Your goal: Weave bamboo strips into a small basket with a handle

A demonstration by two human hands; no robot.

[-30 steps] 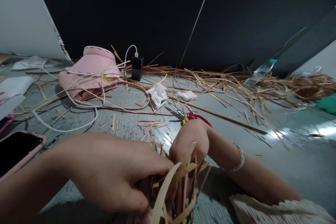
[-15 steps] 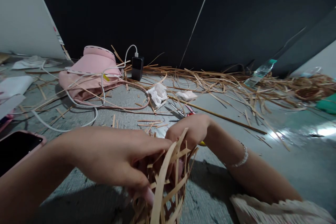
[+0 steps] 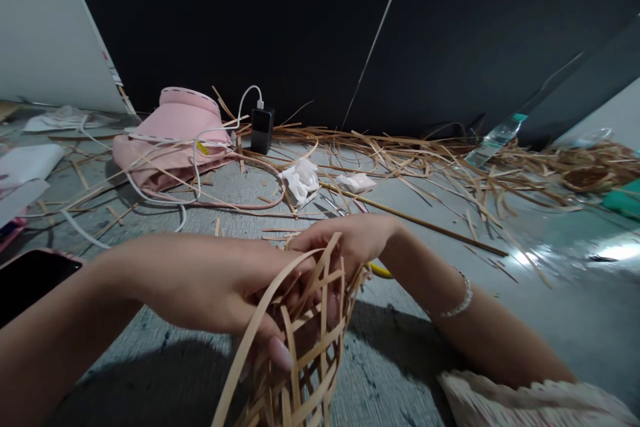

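Just below and between the two hands, a woven lattice (image 3: pixel 305 360) of pale, flat wooden strips, its long axis near upright from the lower edge of the view up to the fingers, its base cut off by the frame. Left hand (image 3: pixel 205 280) nearer the front of the lattice, half curled, fingers (image 3: pixel 265 340) hooked in among the strips and seemingly gripping them, one pale pink nail showing. Right hand (image 3: pixel 350 240) over the far top edge, bent at the knuckles, its hold hidden behind the strips, so no telling whether it grips at all. One long, springy loose strip (image 3: pixel 249 333) curving across the left fingers. Thin silver bracelet (image 3: pixel 460 300) on the right wrist. Just beyond the right hand, a long wooden rod (image 3: pixel 415 220) on the speckled grey floor (image 3: pixel 395 367), with dry strip offcuts (image 3: pixel 400 160) and crumpled tissue (image 3: pixel 300 180) farther ahead.
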